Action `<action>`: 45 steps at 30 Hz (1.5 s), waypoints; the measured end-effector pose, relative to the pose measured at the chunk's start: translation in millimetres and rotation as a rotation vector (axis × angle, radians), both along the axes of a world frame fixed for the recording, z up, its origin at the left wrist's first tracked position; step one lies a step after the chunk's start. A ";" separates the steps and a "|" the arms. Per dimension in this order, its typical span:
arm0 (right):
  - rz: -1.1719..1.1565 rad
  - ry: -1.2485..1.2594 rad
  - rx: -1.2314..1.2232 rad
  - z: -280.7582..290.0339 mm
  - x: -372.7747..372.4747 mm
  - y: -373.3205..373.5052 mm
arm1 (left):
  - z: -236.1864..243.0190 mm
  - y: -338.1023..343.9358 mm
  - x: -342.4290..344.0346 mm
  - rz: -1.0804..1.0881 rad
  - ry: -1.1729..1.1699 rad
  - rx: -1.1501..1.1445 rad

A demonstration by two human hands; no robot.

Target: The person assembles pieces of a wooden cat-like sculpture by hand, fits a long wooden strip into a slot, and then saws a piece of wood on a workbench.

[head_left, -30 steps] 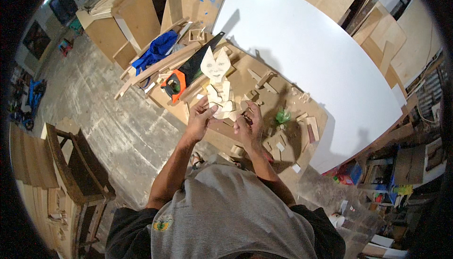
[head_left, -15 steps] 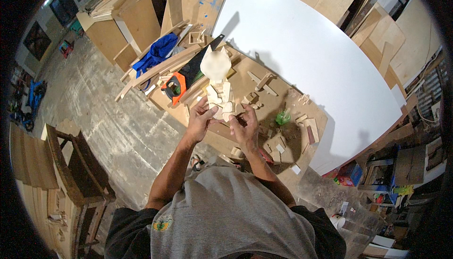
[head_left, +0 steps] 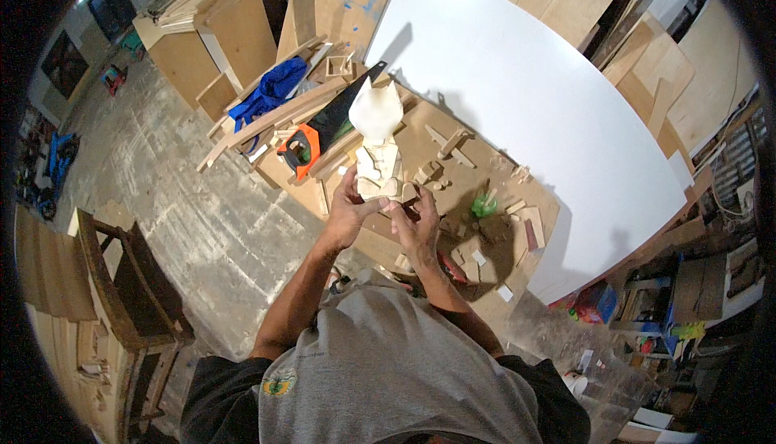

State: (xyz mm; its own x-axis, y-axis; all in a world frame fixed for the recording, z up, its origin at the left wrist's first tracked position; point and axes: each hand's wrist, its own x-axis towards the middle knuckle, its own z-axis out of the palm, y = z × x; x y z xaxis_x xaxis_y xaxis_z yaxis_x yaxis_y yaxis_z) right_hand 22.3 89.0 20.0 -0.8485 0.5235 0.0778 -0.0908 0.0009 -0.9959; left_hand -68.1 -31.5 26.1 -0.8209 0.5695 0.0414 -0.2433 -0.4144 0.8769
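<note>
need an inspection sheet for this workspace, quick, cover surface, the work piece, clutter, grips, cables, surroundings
Surface: brown tabletop, with a large white panel beyond its far edge
Job's things: pale wooden figure with a pointed-eared head, held above the table
Clutter: handsaw with orange-and-black handle, blue cloth, small plane-shaped wooden piece, green item of unclear kind, wood offcuts
Grips: left grip on the figure's lower left, right grip on its lower right
Cables: nothing seen for certain
Surroundings: worn grey floor, stacked boards upper left, wooden frame lower left
</note>
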 end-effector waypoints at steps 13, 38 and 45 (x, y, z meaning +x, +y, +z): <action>0.086 0.061 -0.291 3.2 5.1 8.1 | 7.0 -2.3 -5.1 -0.022 0.084 -0.095; -0.125 0.107 0.767 20.1 6.6 18.1 | -5.6 -1.3 6.8 -0.116 -0.104 0.039; -0.162 0.101 0.790 6.6 3.6 8.2 | -10.4 -0.3 7.6 -0.036 -0.115 0.034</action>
